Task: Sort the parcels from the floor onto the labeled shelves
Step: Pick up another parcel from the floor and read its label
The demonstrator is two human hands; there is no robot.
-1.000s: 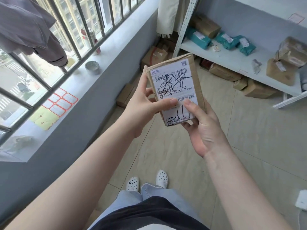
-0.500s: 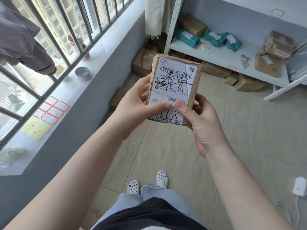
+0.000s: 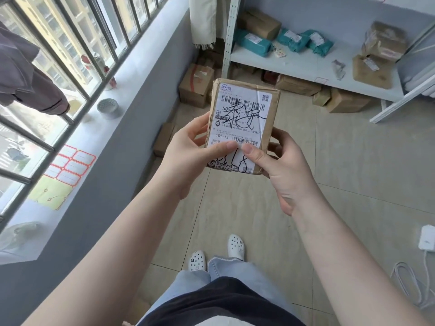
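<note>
A small brown parcel (image 3: 270, 109) with a white shipping label and black scribbles is held up in front of me, label facing me. My left hand (image 3: 188, 158) grips its left edge, thumb pressed on the label's lower part. My right hand (image 3: 284, 165) grips the right lower corner, thumb on the label too. Ahead stands a white shelf (image 3: 303, 64) carrying teal bag parcels (image 3: 254, 42) and brown wrapped parcels (image 3: 374, 69). More brown boxes (image 3: 348, 101) lie on the floor under the shelf.
A grey wall with a barred window and sill (image 3: 77, 142) runs along the left; sticker sheets (image 3: 70, 164) and a tape roll (image 3: 108, 108) lie on the sill. A cardboard box (image 3: 195, 87) sits in the corner. A white charger and cable (image 3: 423, 243) lie at right.
The parcel has been turned from tilted to nearly upright and lowered a little. The view has shifted closer toward the shelf. Both hands keep their hold.
</note>
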